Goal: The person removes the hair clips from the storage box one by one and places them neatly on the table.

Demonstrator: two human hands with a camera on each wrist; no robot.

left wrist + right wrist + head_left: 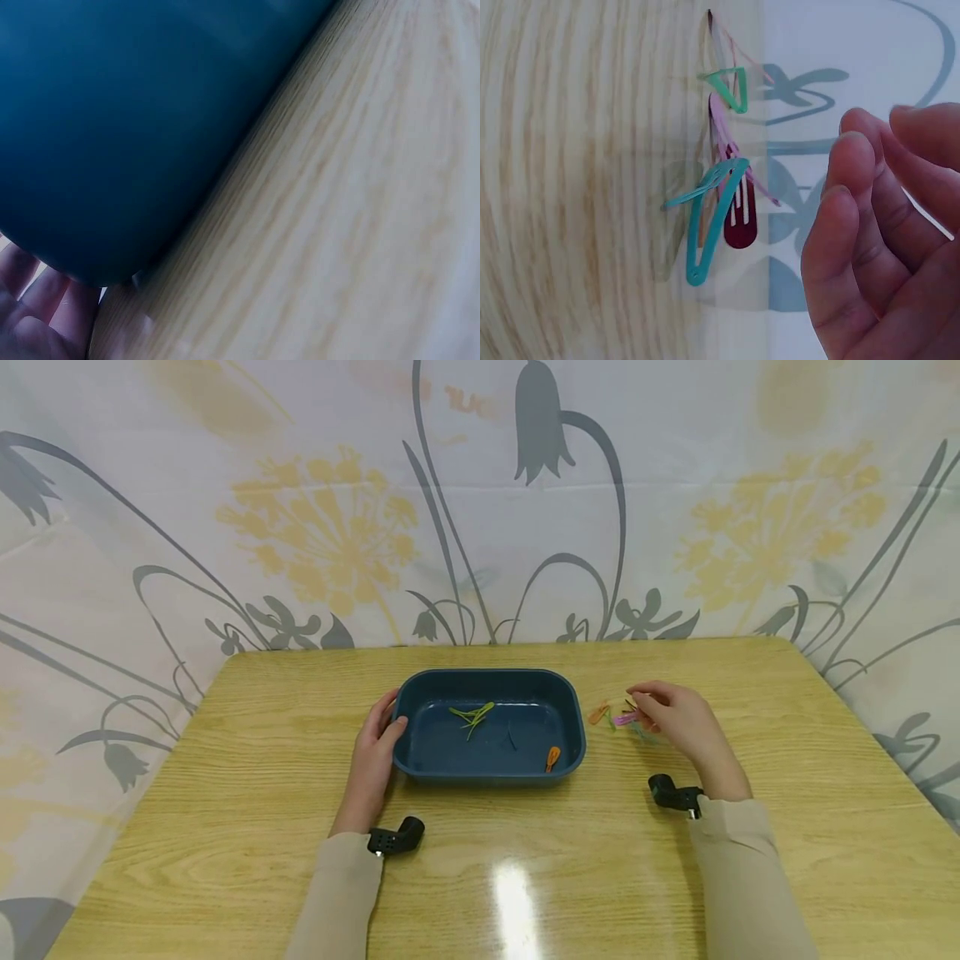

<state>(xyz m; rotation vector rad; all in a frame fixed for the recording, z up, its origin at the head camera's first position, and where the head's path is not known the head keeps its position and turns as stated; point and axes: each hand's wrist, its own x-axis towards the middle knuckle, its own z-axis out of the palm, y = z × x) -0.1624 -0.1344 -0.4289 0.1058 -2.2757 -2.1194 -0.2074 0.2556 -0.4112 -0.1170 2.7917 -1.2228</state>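
While the left hand [372, 758] rests against the left end of the blue tray [420, 689], thumb hooked over its rim and fingers laid along the outer wall, the right hand [678, 718] hovers over a small heap of hair clips [626, 717] lying on the table [225, 777] just to the right of the tray. The right fingers [855, 225] are loosely curved and held apart, and the wrist view shows nothing between them, though they sit very close to the clips. In that view the heap holds a teal clip [709, 217], a dark red clip [740, 221], a pink clip [724, 127] and a green clip [731, 86], overlapping one another (their exact order cannot be told). An orange clip [597, 713] lies a little apart, nearer the tray. Inside the tray lie light green clips [472, 716] near the middle, a dark clip [511, 739] beside them, and another orange clip [552, 758] by the near right corner. The left wrist view shows only the tray's blue wall [135, 127] pressed close to the palm
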